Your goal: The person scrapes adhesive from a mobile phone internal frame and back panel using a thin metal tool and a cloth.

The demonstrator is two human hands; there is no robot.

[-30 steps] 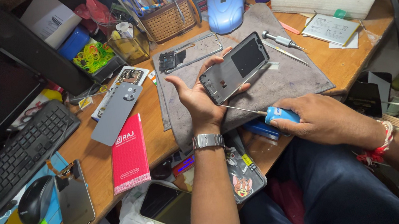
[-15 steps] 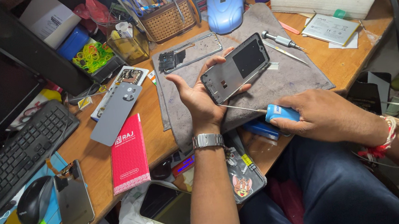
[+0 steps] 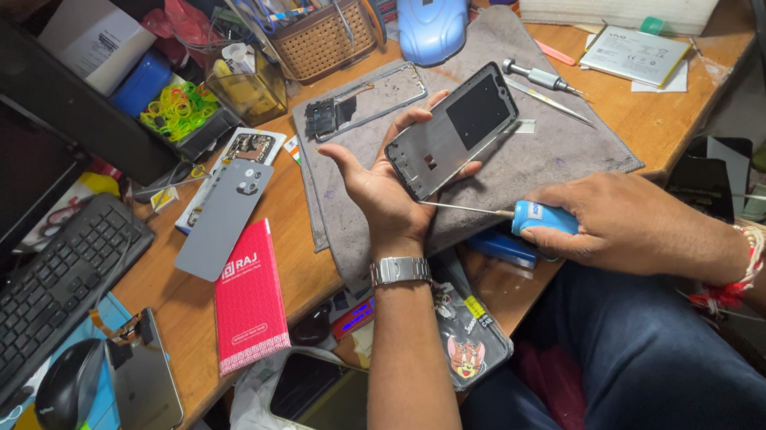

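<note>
The left hand [image 3: 377,186] holds a phone frame [image 3: 451,131] up over the grey mat [image 3: 546,155], approx. in the middle of the worktop [image 3: 186,315]. The grip is around the frame's lower end: thumb on the one long edge, fingers on the other, so the open inner side faces up to the person. The frame is tilted, w/ its far end pointing to the back right. A metal watch [image 3: 399,270] sits on this wrist.

The right hand [image 3: 632,223] is closed on a blue-handled screwdriver [image 3: 520,215]. Its thin shaft goes to the left and the tip comes near the lower edge of the frame; if it touches, I cannot tell. A red-white thread band [image 3: 740,268] is around the right wrist.

On the mat behind the frame lies a second frame part [image 3: 366,101], and to the right of it a small silver screwdriver [image 3: 534,76] and tweezers [image 3: 554,104]. Left of the mat there are a grey back cover [image 3: 224,218] and a red booklet [image 3: 248,296]. Further left are a black keyboard [image 3: 24,319], a mouse [image 3: 70,388] and a dark phone [image 3: 143,382], lying flat. At the back stand a woven basket [image 3: 326,47] w/ tools and a light blue device [image 3: 430,1].
</note>
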